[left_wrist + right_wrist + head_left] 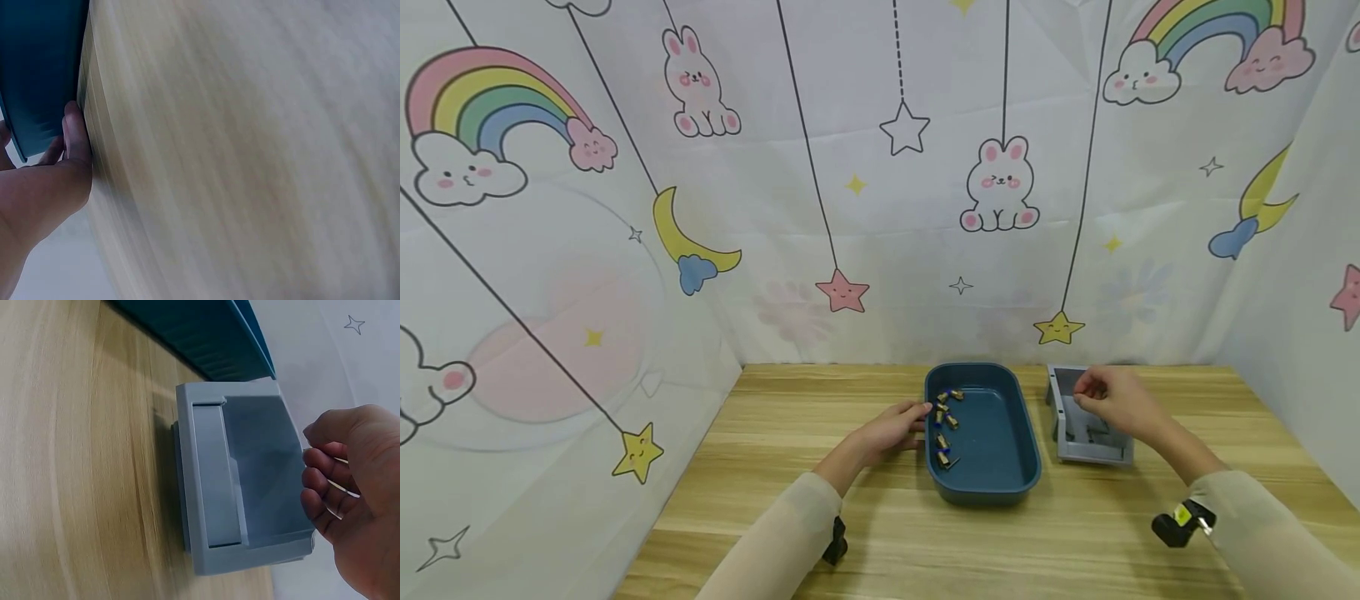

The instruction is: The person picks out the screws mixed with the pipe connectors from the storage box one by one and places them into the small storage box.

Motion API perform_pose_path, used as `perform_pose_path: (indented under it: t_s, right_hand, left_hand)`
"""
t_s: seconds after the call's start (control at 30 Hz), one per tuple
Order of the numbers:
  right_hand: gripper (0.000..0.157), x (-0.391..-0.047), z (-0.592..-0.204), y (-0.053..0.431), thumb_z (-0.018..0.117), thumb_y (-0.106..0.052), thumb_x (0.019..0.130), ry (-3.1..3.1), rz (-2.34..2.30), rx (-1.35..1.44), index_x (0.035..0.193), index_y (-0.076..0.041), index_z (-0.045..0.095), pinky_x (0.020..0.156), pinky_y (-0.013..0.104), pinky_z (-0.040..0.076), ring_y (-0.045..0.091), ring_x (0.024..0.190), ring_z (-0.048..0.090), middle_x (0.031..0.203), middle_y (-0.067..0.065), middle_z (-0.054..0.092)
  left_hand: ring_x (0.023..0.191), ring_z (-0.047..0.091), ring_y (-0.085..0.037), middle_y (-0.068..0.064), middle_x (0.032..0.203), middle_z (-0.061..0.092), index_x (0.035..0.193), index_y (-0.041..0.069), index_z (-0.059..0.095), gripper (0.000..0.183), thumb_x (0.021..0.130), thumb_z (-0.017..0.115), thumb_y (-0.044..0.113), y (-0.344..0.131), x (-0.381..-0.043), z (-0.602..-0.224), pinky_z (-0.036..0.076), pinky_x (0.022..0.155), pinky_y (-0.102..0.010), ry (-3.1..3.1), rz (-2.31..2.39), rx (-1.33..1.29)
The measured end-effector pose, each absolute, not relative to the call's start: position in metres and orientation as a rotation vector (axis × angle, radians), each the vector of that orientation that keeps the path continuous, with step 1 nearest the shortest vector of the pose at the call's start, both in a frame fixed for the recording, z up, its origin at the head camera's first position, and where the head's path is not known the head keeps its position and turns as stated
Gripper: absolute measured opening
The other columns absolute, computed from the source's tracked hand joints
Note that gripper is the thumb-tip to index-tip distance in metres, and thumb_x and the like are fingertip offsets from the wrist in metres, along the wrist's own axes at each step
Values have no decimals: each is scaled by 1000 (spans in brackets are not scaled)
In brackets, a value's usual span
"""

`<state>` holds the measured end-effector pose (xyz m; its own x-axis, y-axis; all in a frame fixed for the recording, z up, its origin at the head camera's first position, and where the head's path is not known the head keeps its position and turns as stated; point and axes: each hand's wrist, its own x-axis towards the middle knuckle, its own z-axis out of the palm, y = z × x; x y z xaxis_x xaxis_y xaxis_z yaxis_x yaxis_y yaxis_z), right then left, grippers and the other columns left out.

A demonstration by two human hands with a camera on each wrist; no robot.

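Observation:
My left hand [891, 429] grips the left side of a dark blue oblong bin [992, 442]; in the left wrist view its fingers [76, 134] lie against the outer wall. Along the bin's left side lie several small brass-coloured fittings [951, 421] with blue bands. My right hand [1120, 404] is over a grey open-fronted box [1093, 454], to the right of the bin. Its fingers [331, 465] are curled, with thumb and forefinger close together. I see nothing clearly between those fingertips. Small dark shapes [1093, 431] show inside the grey box.
Both containers stand on a wood-grain table [775, 450], near its back edge. Behind it hangs a white cloth [910, 225] printed with rabbits, stars and rainbows. Black wrist devices [1180, 523] sit at both sleeves. A narrow gap separates bin and grey box.

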<state>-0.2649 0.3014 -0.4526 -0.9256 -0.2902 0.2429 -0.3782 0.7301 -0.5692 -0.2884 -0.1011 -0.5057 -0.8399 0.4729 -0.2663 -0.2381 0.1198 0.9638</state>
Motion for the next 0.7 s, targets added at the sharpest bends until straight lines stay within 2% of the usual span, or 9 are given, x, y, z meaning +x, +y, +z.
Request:
perform_pose_path:
  t_s: [0.33,0.7]
  right_hand:
    - [5,-265,-449,289,74,-6,98,-2809,955,540,101,-2,71,66,29,54,16,81,62,89,2,68]
    - [4,-267,-453,271,75,-5,97,-2779,978,617,98,-5,72,64,28,55,13,78,62,87,-2,67]
  left_hand:
    - [139,54,-32,-21,145,57,156,-5,39,61,114,51,38,-101,-289,-507,54,109,-43,1873,1781,225]
    - [142,51,-33,-22,149,54,158,-4,37,63,114,50,39,-102,-288,-506,53,110,-44,1879,1769,229]
